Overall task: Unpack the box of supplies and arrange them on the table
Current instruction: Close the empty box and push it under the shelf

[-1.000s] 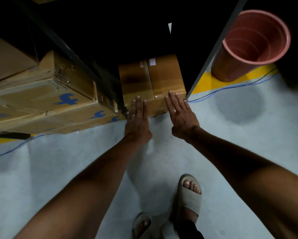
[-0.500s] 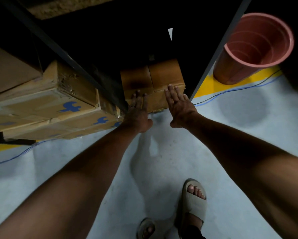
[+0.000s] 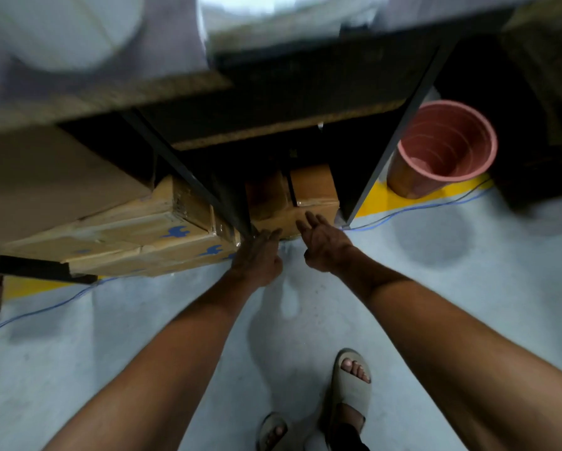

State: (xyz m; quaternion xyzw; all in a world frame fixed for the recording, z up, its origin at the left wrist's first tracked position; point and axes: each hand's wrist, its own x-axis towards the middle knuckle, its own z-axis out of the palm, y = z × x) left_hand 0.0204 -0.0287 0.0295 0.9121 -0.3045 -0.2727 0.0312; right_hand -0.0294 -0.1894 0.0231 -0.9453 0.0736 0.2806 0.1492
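- Down under a dark shelf (image 3: 273, 92), a brown cardboard box (image 3: 312, 190) sits on the floor (image 3: 468, 304), its top flaps sealed with a glossy strip of tape and its front face plain and matte.
- Left hand (image 3: 256, 258) reaches to the box's lower front edge beside a black metal upright (image 3: 201, 190); its fingers (image 3: 266, 236) are stretched forward and seem to touch the cardboard, though blur and shadow leave it unclear whether they grip anything.
- Right hand (image 3: 325, 242) is spread flat, fingers straight and slightly fanned, fingertips against the front face of the box, holding nothing.
- Left of the upright lies a stack of larger flattened-looking cartons (image 3: 136, 236), brown, taped, printed with small blue marks, their corners scuffed and wrinkled.
- To the right stands a pink plastic bucket (image 3: 442, 148), round and tapered, with ridged rings inside, tipped in this wide-angle view and resting on a yellow painted band (image 3: 383, 196) of the floor.
- A thin blue cable (image 3: 419, 209) runs along the floor near that band.
- The floor itself is smooth, pale grey-blue, with dull darker patches.
- Two feet in pale rubbery slide sandals (image 3: 351, 392) stand on it near the bottom edge.
- Above the shelf, blurred white wrapped bundles (image 3: 61, 30) fill the top of the view.
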